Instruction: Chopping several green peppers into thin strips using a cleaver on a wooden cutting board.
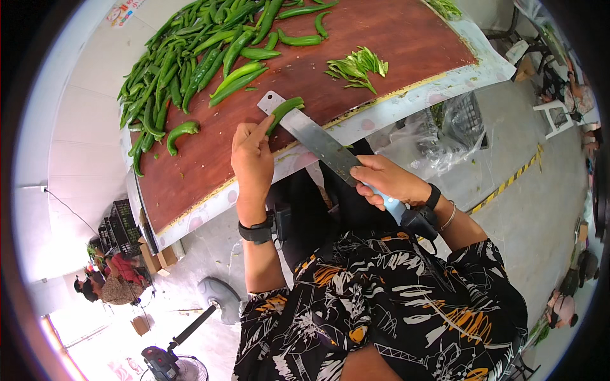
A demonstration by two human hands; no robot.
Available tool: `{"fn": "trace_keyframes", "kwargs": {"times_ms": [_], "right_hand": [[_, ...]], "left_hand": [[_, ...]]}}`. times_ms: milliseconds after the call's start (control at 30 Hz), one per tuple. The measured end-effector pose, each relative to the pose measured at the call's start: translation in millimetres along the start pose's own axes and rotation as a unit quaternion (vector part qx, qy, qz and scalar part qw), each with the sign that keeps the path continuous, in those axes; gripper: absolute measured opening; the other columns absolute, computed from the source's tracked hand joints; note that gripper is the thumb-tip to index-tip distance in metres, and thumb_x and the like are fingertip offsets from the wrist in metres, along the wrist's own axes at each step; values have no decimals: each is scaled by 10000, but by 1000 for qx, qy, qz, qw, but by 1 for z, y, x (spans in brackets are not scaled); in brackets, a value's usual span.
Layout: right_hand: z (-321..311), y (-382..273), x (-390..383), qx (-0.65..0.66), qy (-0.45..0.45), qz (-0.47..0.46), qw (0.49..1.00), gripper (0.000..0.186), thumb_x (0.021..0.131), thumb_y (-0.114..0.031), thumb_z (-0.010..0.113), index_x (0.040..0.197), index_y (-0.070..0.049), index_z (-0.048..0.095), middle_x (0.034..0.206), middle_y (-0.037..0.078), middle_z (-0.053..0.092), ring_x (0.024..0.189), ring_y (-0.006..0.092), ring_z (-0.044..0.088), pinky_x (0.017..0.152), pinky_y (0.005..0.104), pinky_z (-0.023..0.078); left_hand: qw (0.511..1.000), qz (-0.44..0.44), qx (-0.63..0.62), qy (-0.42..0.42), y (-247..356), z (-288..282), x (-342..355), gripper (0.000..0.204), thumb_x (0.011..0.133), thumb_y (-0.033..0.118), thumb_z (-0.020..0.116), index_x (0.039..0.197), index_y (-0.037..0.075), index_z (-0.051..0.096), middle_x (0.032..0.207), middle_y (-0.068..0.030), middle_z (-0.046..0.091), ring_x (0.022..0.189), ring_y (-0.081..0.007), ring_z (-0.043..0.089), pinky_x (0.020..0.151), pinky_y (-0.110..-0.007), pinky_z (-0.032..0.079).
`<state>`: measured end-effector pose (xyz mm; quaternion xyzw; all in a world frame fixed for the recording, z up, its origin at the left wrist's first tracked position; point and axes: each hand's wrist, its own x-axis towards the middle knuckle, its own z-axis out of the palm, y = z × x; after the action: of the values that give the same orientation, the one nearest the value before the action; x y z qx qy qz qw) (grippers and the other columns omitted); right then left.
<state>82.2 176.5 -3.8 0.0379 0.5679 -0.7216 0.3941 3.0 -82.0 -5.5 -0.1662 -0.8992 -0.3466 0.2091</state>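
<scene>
**A:** Which step are you in? Your left hand [252,157] pins a single curved green chilli pepper [284,112] to the dark red-brown wooden table top [381,44], the index finger stretched along the pepper and the other fingers curled behind it. Your right hand [386,181] is clenched around the pale blue handle of a long flat steel cleaver [312,136], and the blade's square tip lies against that pepper.

**B:** So you are mid-cut on one pepper, I judge. It sits on the table top close to its near edge, partly under the blade's far end, so I cannot tell which part of it is being cut.

**A:** Where does everything else lie, taking that pepper as the mark?

**B:** The big heap of long green chilli peppers [184,66] lies beyond it and to your left. One loose bent green pepper [180,131] lies to its left, apart from the heap. A small pile of cut green stalk ends [357,65] lies beyond it and to your right, well apart.

**A:** What does the next move call for?

**B:** By my reading, a short firm press of the blade. Your fingertip lies close beside the steel, so keep it clear of the edge and hold the pepper flat so it does not roll.
</scene>
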Motion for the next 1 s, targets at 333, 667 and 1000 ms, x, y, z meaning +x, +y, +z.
{"fn": "trace_keyframes", "kwargs": {"times_ms": [333, 667, 1000], "right_hand": [[2, 4, 4, 12, -17, -16, 1000, 184, 1021, -237, 465, 934, -75, 458, 665, -10, 468, 447, 67, 440, 384, 244, 403], [5, 2, 10, -1, -29, -16, 999, 186, 1020, -237, 467, 930, -75, 453, 665, -10, 468, 452, 62, 441, 387, 245, 417], [13, 6, 10, -2, -40, -15, 999, 193, 1019, -224, 465, 897, -73, 460, 672, -14, 475, 451, 59, 448, 384, 246, 425]], "left_hand": [[1000, -6, 4, -21, -3, 1, -1, 437, 776, -137, 556, 1119, 81, 716, 817, -89, 515, 766, -234, 544, 740, -318, 472], [1000, -13, 10, -25, -3, -1, 1, 411, 802, -114, 547, 1119, 86, 717, 832, -90, 523, 781, -234, 547, 737, -321, 472], [1000, -20, 4, -7, -1, -2, -1, 441, 755, -122, 538, 1090, 88, 732, 799, -82, 497, 757, -238, 539, 711, -339, 470]]}}
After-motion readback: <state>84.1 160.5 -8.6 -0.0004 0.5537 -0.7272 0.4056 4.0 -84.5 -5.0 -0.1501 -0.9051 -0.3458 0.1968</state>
